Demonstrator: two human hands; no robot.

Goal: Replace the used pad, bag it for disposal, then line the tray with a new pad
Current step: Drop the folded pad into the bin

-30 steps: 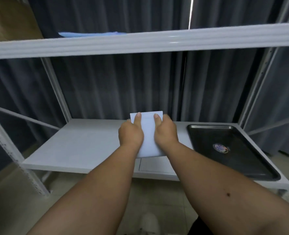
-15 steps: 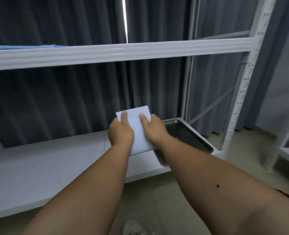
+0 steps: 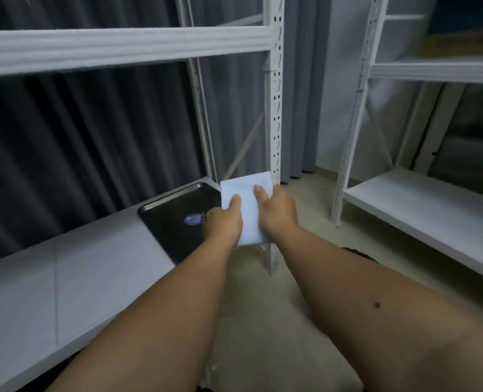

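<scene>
Both hands hold a folded white pad [image 3: 247, 210] up in front of me. My left hand [image 3: 223, 223] grips its left edge with the thumb on top. My right hand [image 3: 277, 212] grips its right edge the same way. A dark metal tray [image 3: 175, 222] lies at the right end of the white shelf [image 3: 64, 278], just left of and below the pad. The tray's bottom is bare, with a round label [image 3: 193, 219] near its middle. My left hand hides the tray's right part.
A white perforated upright [image 3: 274, 123] stands directly behind the pad. Dark curtains [image 3: 79, 151] hang behind the shelf. A second white rack [image 3: 421, 202] stands to the right across a strip of pale floor [image 3: 313, 222].
The view has swung to the right with the pad still held in both hands. The tray now sits left of the pad, and a second rack has come into view.
</scene>
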